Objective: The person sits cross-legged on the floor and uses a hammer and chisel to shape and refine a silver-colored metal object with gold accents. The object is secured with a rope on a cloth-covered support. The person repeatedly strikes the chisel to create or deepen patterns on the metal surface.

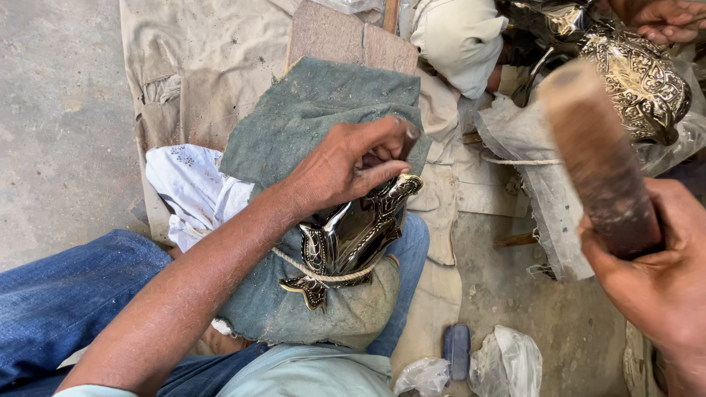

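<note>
the right hand (654,279) is nearest, its fingers clenched round a thick brown wooden mallet (599,158) raised in the air. the left hand (346,165) pinches a small dark metal punch (409,136) in closed fingers, pressing it down on the shiny black and gold engraved metal figure (349,239), which is tied by a pale cord (323,276) onto a grey-green cloth pad (316,110) over the blue-jeaned knee. farther off, another person's hand (665,18) touches a round engraved black and gold metal vessel (640,81).
</note>
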